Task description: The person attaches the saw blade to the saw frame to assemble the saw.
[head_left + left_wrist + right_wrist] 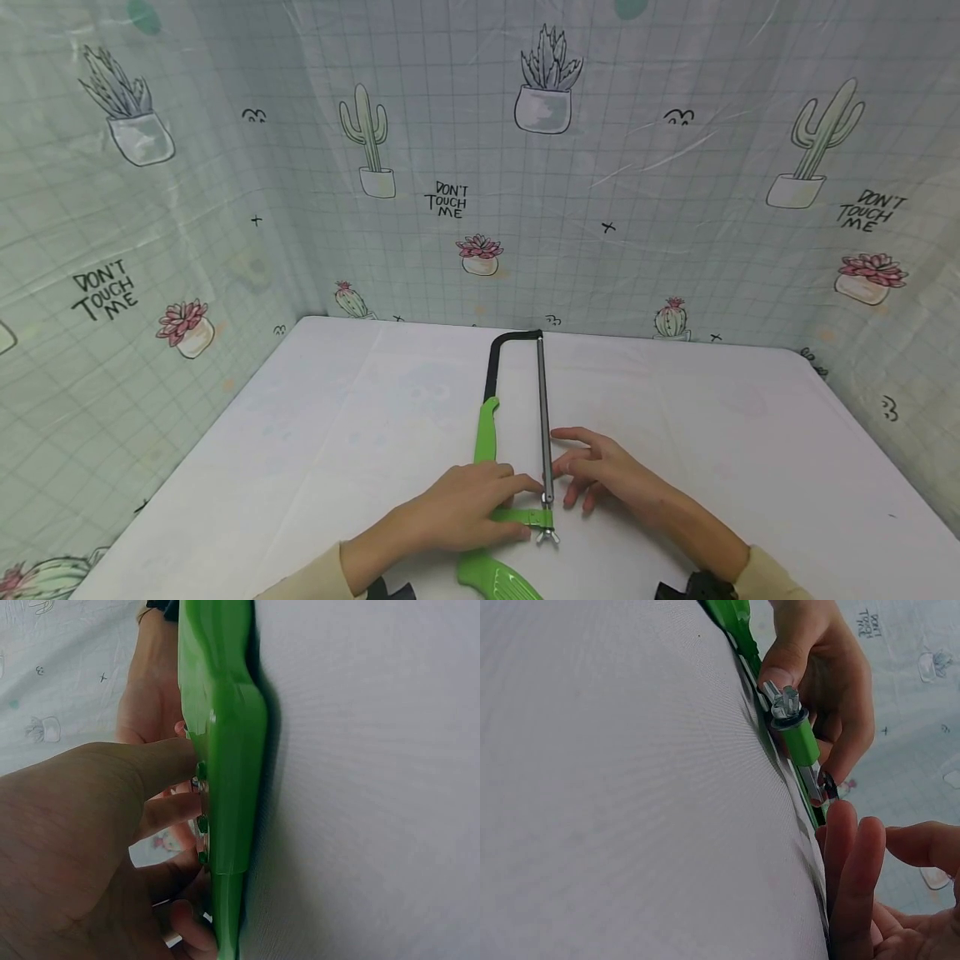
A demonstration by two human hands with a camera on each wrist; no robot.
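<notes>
A hacksaw (486,433) lies flat on the white table, with a green handle and frame, a black front bow and a long grey blade (543,400) on its right side. My left hand (468,507) reaches over the green frame and grips its rear crosspiece, thumb on the near side and index finger by the blade's end. A silver wing nut (785,701) sticks out beside the left thumb in the right wrist view. Just right of the blade is my right hand (611,475), fingers loosely bent and fingertips close to the blade; whether they touch it I cannot tell.
The white tabletop (360,433) spreads around the saw. A cactus-print curtain (600,183) hangs behind the table and along both sides. Dark wrist straps (697,586) show at the bottom edge.
</notes>
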